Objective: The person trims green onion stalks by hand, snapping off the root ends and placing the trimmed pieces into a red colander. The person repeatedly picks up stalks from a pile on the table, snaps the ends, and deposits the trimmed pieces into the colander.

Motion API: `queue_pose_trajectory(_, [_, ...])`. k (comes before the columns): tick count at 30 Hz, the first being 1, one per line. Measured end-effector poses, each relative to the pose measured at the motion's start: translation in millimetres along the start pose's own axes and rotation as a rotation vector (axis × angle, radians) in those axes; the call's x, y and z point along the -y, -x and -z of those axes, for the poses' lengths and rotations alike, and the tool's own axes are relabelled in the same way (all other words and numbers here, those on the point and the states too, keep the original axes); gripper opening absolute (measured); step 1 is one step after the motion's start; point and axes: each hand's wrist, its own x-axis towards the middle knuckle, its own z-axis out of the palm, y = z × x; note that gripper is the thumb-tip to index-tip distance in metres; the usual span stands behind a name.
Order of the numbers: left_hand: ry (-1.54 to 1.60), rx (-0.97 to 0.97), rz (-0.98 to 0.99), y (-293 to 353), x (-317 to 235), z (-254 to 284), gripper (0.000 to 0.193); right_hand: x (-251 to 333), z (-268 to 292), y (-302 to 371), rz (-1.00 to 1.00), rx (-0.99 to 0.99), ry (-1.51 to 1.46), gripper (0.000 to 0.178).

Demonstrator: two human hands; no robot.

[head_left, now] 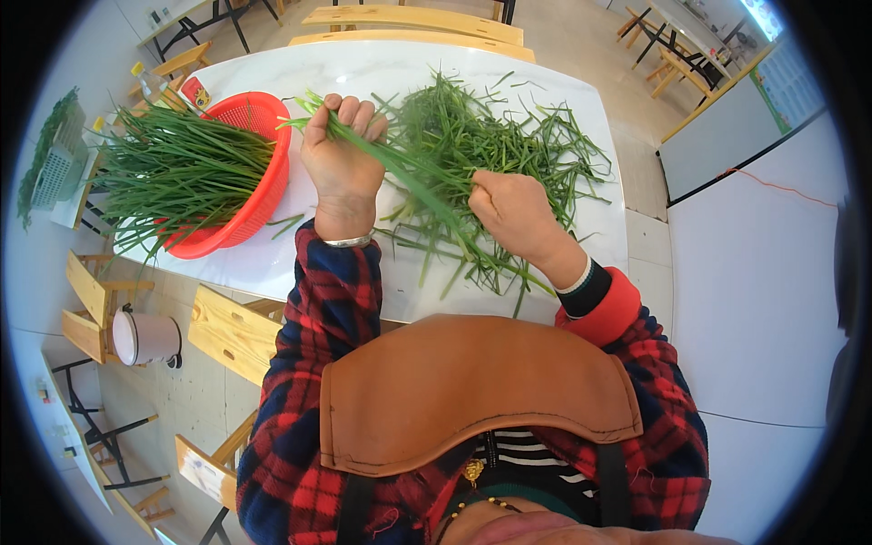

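My left hand (345, 150) is closed round the pale stem ends of a small bunch of garlic chives (400, 168), held above the table. The green leaves slant down to the right, toward my right hand (513, 209). That hand is closed, thumb and fingers pinched at the leaves; exactly which strands sit in it is hidden. Under and beyond both hands lies a loose heap of chives (509, 127) spread on the white marbled table (418, 64). Left of my left hand, a red plastic basket (263, 173) is tilted and full of long chives (182, 173).
A small red package (195, 93) stands behind the basket. Wooden benches (418, 18) line the table's far side, and a wooden chair (234, 331) is at the near left. A pink bin (147, 336) stands on the floor. At the right is a white cabinet (745, 291).
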Motion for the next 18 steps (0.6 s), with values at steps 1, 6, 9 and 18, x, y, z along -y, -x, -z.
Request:
queue_pose_trajectory(1, [-0.01,-0.001,-0.007,1,0,-1,0.013,-2,-5,-1,0.016,-0.056,-0.013,0.024])
queue_pose_trajectory(6, [0.015,-0.13,-0.06,6,4,-3,0.015,-14,-16,-13,-0.258,-0.288,-0.835,0.022])
queue_pose_trajectory(9, [-0.029,-0.145,-0.169,4,-3,-3,0.015,-12,-5,-8,-0.308,-0.169,-1.054,0.024])
queue_pose_trajectory(18, [-0.069,-0.168,-0.262,2,-10,-3,0.014,13,25,14,-0.266,0.436,-0.843,0.025])
